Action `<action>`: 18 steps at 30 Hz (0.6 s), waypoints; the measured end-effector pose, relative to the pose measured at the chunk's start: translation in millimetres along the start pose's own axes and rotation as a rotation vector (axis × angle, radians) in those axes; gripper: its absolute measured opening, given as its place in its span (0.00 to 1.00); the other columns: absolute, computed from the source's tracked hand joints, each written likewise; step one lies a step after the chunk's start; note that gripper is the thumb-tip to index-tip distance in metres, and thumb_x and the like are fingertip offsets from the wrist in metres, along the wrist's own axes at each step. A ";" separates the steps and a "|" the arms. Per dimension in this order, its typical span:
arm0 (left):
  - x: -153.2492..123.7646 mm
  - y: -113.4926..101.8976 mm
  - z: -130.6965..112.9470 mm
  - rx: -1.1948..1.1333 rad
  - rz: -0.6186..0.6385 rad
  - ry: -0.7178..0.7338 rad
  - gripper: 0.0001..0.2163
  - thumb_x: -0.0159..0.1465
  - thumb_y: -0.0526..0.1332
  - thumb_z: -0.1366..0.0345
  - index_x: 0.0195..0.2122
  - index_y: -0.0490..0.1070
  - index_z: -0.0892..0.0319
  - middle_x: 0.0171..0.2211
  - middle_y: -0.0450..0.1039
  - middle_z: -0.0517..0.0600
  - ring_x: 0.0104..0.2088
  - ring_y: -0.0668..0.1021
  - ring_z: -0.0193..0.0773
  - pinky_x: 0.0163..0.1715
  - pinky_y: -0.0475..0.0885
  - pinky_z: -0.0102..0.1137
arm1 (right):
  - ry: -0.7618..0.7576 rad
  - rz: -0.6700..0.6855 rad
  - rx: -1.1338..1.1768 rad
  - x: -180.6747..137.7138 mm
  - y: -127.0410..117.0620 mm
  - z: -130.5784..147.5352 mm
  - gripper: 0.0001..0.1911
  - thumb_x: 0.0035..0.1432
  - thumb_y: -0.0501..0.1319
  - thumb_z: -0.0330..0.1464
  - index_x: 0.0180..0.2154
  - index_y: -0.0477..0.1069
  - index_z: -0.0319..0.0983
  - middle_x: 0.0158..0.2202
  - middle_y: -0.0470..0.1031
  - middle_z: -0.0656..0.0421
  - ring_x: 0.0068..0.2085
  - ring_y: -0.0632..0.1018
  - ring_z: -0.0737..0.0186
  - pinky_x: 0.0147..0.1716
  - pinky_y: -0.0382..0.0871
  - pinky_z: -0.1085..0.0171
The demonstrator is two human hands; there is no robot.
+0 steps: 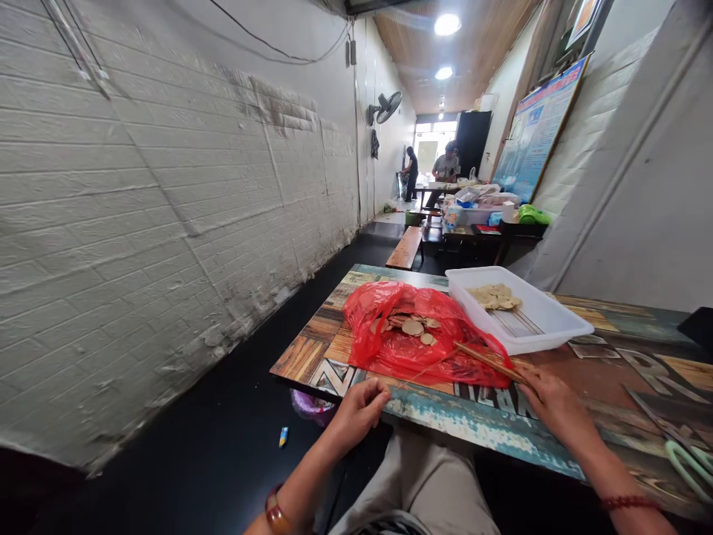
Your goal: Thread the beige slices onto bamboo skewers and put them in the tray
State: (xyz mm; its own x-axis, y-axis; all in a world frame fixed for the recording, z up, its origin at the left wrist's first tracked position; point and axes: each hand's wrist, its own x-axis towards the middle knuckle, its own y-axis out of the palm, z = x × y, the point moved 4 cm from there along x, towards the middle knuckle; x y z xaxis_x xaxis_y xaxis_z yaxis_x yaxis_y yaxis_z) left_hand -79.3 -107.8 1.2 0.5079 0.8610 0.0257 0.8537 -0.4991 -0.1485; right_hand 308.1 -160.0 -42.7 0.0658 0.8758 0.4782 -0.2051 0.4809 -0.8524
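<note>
My right hand (549,401) is closed around a small bundle of bamboo skewers (484,358), whose tips point left over the red plastic bag (368,305). In the opened bag lie several pale, round flat slices (413,327). My left hand (365,405) is near the table's front edge, thumb and fingers pinched together; whatever they hold, if anything, is too small to make out. Behind my right hand stands a white plastic tray (535,343). Inside it, more pale slices (495,296) are threaded on thin sticks.
Green-handled scissors (688,464) lie on the patterned table (317,349) at right. A purple bin (312,407) stands under its left edge. Beyond are a wooden bench (406,247), a cluttered table and two people (445,165). A white brick wall (167,223) runs along the left.
</note>
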 end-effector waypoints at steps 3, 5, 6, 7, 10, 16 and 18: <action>5.4 -5.5 -5.3 0.124 -0.072 0.072 0.14 0.61 0.55 0.55 0.25 0.62 0.60 0.19 0.57 0.42 0.20 0.59 0.28 0.20 0.54 0.24 | -0.049 -0.055 0.028 4.2 -17.7 18.1 0.17 0.60 0.51 0.38 0.46 0.72 0.40 0.45 0.76 0.51 0.46 0.76 0.50 0.44 0.70 0.50; 10.0 -5.3 -12.7 0.237 -0.103 0.136 0.13 0.61 0.55 0.58 0.23 0.63 0.60 0.21 0.59 0.44 0.23 0.61 0.30 0.23 0.56 0.25 | -0.059 -0.168 0.083 8.2 -35.4 41.2 0.17 0.62 0.51 0.39 0.47 0.71 0.39 0.45 0.76 0.51 0.45 0.76 0.51 0.46 0.69 0.50; 12.6 -3.7 -17.4 0.297 -0.108 0.166 0.12 0.61 0.55 0.59 0.23 0.63 0.60 0.21 0.60 0.45 0.24 0.62 0.30 0.24 0.56 0.26 | -0.068 -0.218 0.111 10.5 -43.7 55.9 0.17 0.62 0.51 0.38 0.48 0.71 0.40 0.45 0.75 0.51 0.46 0.76 0.52 0.48 0.68 0.50; 15.3 -1.2 -22.8 0.356 -0.104 0.194 0.12 0.61 0.54 0.60 0.23 0.63 0.60 0.22 0.61 0.45 0.25 0.63 0.31 0.26 0.57 0.26 | -0.085 -0.265 0.150 13.2 -51.2 72.3 0.16 0.62 0.53 0.38 0.48 0.71 0.40 0.45 0.75 0.51 0.46 0.76 0.53 0.49 0.67 0.51; 23.3 8.9 -39.9 0.480 -0.042 0.275 0.11 0.62 0.53 0.63 0.25 0.65 0.60 0.24 0.64 0.47 0.27 0.65 0.33 0.28 0.58 0.28 | -0.205 -0.207 0.247 24.6 -58.9 126.9 0.16 0.61 0.55 0.35 0.50 0.70 0.44 0.47 0.75 0.54 0.48 0.74 0.53 0.50 0.66 0.51; 36.1 11.1 -55.5 0.450 0.032 0.285 0.11 0.63 0.53 0.62 0.25 0.65 0.60 0.24 0.65 0.47 0.26 0.65 0.32 0.27 0.59 0.27 | -0.301 0.046 0.497 39.0 -33.9 197.3 0.15 0.60 0.57 0.32 0.48 0.73 0.46 0.39 0.79 0.54 0.41 0.78 0.52 0.42 0.71 0.51; 42.5 6.0 -51.9 0.343 0.015 0.214 0.12 0.62 0.55 0.60 0.24 0.65 0.60 0.21 0.63 0.46 0.24 0.65 0.30 0.24 0.59 0.26 | -0.298 0.109 0.677 39.4 -24.4 206.4 0.16 0.59 0.56 0.30 0.48 0.73 0.47 0.41 0.79 0.55 0.42 0.78 0.53 0.44 0.72 0.51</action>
State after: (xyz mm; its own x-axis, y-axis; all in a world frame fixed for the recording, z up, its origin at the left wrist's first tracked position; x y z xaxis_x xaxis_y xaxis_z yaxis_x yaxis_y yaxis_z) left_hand -46.6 -79.2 52.7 0.5631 0.7963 0.2208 0.7767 -0.4188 -0.4704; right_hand 114.1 -146.0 40.6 -0.2366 0.8223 0.5175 -0.7578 0.1772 -0.6280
